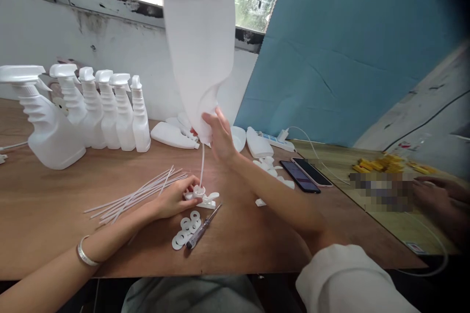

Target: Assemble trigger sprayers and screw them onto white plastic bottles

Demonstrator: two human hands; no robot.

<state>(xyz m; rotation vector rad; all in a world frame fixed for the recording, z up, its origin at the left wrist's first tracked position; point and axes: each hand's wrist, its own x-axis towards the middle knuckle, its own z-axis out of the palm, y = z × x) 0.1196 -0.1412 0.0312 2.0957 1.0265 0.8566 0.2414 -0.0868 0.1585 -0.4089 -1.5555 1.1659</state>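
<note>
My right hand (pixel 219 133) grips the neck of a white plastic bottle (pixel 200 34), held upside down above the table. From its mouth a thin white tube (pixel 202 166) runs down to a white spray trigger head (pixel 199 193) lying on the tabletop. Fingers of my left hand (pixel 178 198) are closed around that spray head. Beside the left wrist lies a bundle of white tubes (pixel 135 198). Close in front of the spray head are several white ring washers (pixel 185 230) and a screwdriver (pixel 203 227).
Several spray bottles (pixel 105 112) with heads stand at the left by the wall. Loose bottles (pixel 174 136) lie behind my hands. More spray heads (pixel 270 166), two phones (pixel 301 176) and a power strip (pixel 277 142) are on the right. Another person's hand (pixel 436 195) works beside yellow pieces (pixel 380 164).
</note>
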